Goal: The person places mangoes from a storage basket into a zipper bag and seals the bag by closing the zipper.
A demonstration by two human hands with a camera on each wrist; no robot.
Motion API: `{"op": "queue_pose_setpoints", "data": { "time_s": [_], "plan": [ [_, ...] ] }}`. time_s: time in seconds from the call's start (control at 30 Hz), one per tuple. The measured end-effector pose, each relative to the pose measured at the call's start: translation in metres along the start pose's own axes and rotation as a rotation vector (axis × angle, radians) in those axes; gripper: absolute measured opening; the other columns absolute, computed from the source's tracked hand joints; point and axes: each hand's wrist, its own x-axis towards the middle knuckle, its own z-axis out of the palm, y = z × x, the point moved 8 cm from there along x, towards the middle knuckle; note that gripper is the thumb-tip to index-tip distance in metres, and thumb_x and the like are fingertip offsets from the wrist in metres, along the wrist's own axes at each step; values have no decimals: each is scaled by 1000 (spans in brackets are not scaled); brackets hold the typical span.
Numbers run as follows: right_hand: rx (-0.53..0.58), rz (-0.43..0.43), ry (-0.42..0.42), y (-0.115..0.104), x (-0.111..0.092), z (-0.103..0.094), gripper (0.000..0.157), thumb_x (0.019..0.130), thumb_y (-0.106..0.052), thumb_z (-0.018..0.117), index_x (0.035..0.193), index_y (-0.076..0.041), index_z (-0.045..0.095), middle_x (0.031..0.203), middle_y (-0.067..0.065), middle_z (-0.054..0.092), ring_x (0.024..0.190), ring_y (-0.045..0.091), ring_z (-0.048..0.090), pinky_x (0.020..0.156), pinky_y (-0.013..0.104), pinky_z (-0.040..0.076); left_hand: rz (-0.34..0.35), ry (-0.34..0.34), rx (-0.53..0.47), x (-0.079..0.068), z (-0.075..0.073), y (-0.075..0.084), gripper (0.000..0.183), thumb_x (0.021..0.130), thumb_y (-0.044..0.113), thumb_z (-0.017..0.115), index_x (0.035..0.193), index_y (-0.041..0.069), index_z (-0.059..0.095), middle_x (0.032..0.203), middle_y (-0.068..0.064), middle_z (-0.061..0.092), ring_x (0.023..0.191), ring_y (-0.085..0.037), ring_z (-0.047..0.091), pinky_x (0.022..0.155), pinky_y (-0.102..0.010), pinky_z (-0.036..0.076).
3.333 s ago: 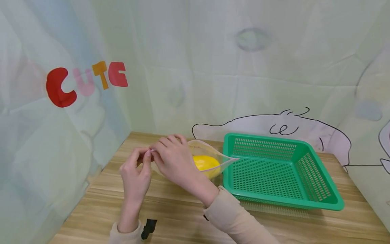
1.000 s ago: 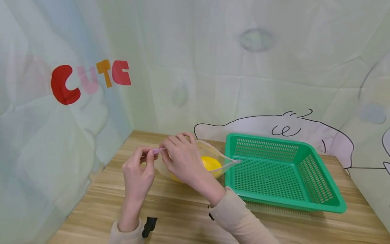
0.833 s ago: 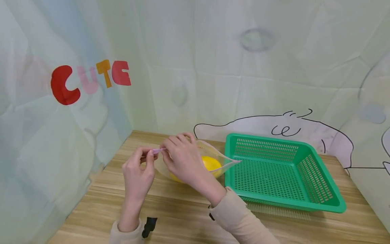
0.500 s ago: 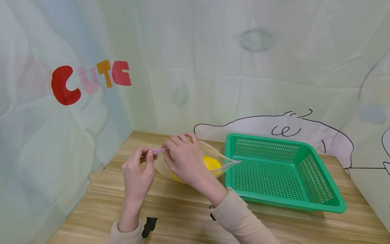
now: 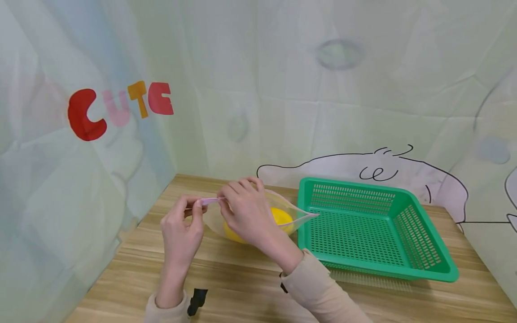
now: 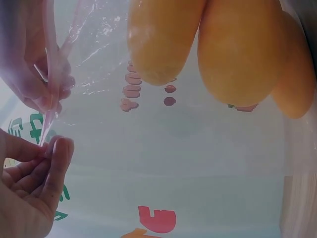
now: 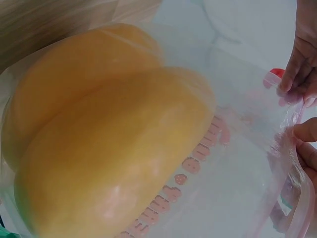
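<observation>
A clear zip bag (image 5: 291,205) with pink edging holds several yellow mangoes (image 5: 281,216), which loom large in the left wrist view and the right wrist view. At the bag's left end my left hand (image 5: 183,226) pinches the pink zip strip (image 5: 210,201) between thumb and fingers. A short way along the same strip, my right hand (image 5: 248,214) pinches it too and hides part of the bag. Between the two hands the strip's edges lie together. To the right of my right hand the bag's mouth gapes, down to its pointed right corner.
A green plastic basket (image 5: 375,269) with slotted walls stands right of the bag, whose corner overlaps its left rim. Everything rests on a wooden table (image 5: 133,273). A printed cloth (image 5: 242,112) encloses it behind and at the left. A small black object (image 5: 197,301) shows beside the left sleeve.
My right hand has shifted rightward along the zip strip, away from my left hand, so more of the pink strip shows between them. My left hand keeps its pinch on the left end.
</observation>
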Motion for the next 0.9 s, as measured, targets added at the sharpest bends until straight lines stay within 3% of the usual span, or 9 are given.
{"op": "queue_pose_setpoints", "data": {
  "time_s": [0.9],
  "plan": [
    [-12, 16, 4, 9, -8, -2, 5, 92, -21, 61, 91, -19, 66, 90, -9, 68, 90, 13, 59, 97, 38, 41, -11, -5, 7, 0, 1, -3, 5, 87, -8, 59, 85, -7, 63, 74, -16, 69, 63, -28, 67, 74, 0, 46]
  ]
}}
